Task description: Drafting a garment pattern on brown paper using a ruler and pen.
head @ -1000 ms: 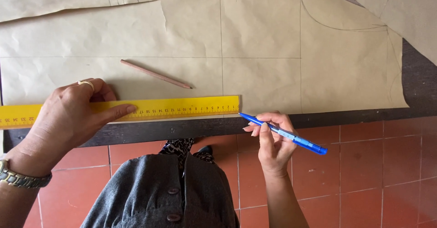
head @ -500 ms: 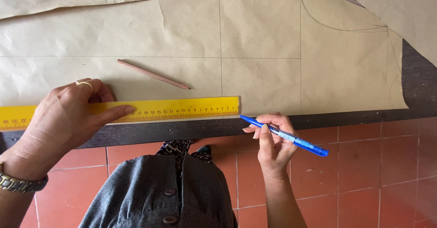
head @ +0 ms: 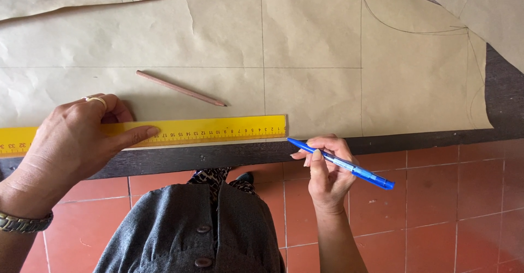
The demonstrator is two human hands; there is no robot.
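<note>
A long yellow ruler (head: 218, 130) lies along the near edge of a sheet of brown pattern paper (head: 311, 49) marked with pencil lines. My left hand (head: 76, 142) presses flat on the ruler's left part, fingers spread, a ring on one finger. My right hand (head: 326, 172) grips a blue pen (head: 341, 163), its tip touching the paper's edge just right of the ruler's end. A brown pencil (head: 180, 88) lies loose on the paper above the ruler.
The paper rests on a dark table (head: 502, 104) whose front edge runs under the ruler. More brown paper (head: 486, 6) overlaps at top right. Red floor tiles (head: 447, 213) show below, with my grey buttoned garment (head: 191, 235) in the foreground.
</note>
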